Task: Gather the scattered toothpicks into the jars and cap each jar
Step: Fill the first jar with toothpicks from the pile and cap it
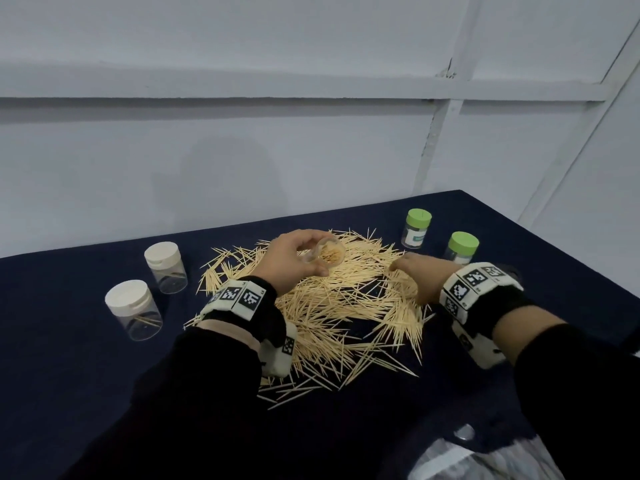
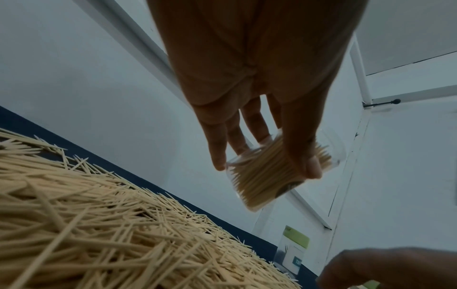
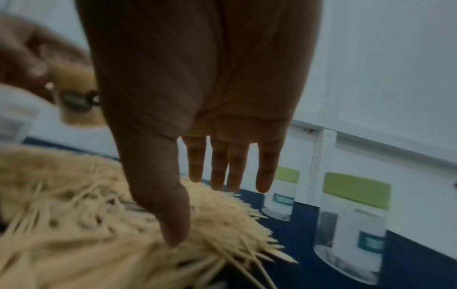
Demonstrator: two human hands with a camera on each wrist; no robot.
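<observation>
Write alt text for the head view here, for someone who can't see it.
The left hand holds an open clear jar full of toothpicks, tilted, above a big scattered toothpick pile on a dark blue tablecloth. The right hand reaches down into the pile. Two white-capped jars stand left, two green-capped jars right.

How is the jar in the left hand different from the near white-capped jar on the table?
The held jar has no cap, while the near white-capped jar is closed. The held jar is packed with toothpicks; the capped one holds only a few. The left hand holds its jar tilted above the toothpick pile; the capped jar stands upright on the cloth. Both are clear.
</observation>
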